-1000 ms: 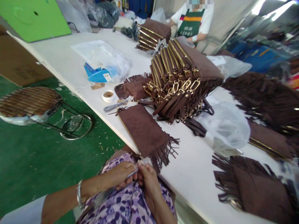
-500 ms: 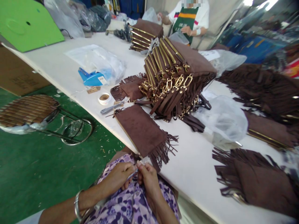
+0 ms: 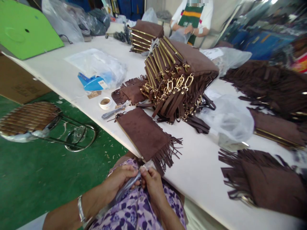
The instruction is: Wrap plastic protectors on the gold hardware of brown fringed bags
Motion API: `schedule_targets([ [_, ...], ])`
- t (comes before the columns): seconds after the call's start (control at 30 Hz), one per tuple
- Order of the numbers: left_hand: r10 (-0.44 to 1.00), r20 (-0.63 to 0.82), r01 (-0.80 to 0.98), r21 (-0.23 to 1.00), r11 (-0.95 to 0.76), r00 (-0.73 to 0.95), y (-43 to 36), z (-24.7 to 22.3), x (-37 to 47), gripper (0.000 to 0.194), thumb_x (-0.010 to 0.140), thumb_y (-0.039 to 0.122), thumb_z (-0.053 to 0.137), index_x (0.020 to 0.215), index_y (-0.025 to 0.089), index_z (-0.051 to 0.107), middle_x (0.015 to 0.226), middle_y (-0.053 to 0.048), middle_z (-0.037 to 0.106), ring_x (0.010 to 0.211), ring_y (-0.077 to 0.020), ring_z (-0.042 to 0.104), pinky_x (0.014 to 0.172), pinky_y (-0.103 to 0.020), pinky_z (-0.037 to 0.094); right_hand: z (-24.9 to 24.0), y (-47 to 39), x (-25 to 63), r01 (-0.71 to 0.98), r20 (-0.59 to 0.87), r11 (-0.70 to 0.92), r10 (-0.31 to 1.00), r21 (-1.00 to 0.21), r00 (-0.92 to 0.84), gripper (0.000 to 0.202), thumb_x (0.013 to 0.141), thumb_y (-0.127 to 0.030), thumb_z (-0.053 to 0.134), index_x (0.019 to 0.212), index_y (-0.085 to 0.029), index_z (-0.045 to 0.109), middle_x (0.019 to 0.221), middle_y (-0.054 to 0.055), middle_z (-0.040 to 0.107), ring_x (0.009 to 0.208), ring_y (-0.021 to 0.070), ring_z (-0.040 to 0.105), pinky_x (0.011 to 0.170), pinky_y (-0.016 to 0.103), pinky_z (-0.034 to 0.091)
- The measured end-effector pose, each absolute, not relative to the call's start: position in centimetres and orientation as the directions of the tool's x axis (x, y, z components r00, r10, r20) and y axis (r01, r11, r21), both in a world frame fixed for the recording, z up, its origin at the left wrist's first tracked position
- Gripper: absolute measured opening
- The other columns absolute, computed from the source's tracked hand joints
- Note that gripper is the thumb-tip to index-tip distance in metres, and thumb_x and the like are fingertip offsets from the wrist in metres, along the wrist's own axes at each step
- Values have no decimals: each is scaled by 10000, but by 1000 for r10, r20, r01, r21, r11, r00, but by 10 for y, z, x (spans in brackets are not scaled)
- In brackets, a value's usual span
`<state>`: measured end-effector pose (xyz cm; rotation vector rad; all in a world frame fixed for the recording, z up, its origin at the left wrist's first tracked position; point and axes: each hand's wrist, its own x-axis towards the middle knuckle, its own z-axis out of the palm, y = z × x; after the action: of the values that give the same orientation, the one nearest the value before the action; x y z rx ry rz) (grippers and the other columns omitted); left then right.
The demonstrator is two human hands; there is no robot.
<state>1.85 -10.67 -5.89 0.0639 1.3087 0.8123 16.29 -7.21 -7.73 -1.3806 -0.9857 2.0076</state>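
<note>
Plastic strip (image 3: 128,186), greyish and thin, is above the person's lap, just off the near edge of the white table (image 3: 196,166). Left hand (image 3: 123,179) has its fingers closed around it; right hand (image 3: 152,182) pinches its far end between thumb and fingers. Fringed pouch (image 3: 144,134) lies just beyond both hands, and its near corner reaches the table edge. On its right, bare table gives open room until another pouch (image 3: 273,182). The bag pile (image 3: 177,73) is close on the far side.
</note>
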Motion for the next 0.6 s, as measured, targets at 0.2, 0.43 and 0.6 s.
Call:
schedule_targets([
  [0.2,525,-831,-583,337,739,185,-107,-58,15,155,784,240,670,851,102,644,671,-104,691,541,-160,613,516,-223,497,-76,-71,164,-58,-555,-621,734,-781,-391,443,744,-574,690,715,-152,561,498,-67,457,430,58,368,445,190,286],
  [0.43,420,-828,-600,131,789,372,-103,-59,10,226,822,225,619,906,30,697,686,-88,674,556,-141,619,550,-209,531,-80,-72,163,-153,-563,-669,710,-728,-423,422,731,-551,725,721,-152,588,489,-67,462,427,56,364,443,186,277],
  [0.6,385,-845,-601,97,793,372,-101,-55,10,222,836,228,619,860,23,700,630,-82,665,497,-132,605,500,-196,525,-79,-72,164,-177,-573,-689,696,-703,-431,402,759,-529,718,725,-151,583,504,-62,470,442,53,366,462,183,277],
])
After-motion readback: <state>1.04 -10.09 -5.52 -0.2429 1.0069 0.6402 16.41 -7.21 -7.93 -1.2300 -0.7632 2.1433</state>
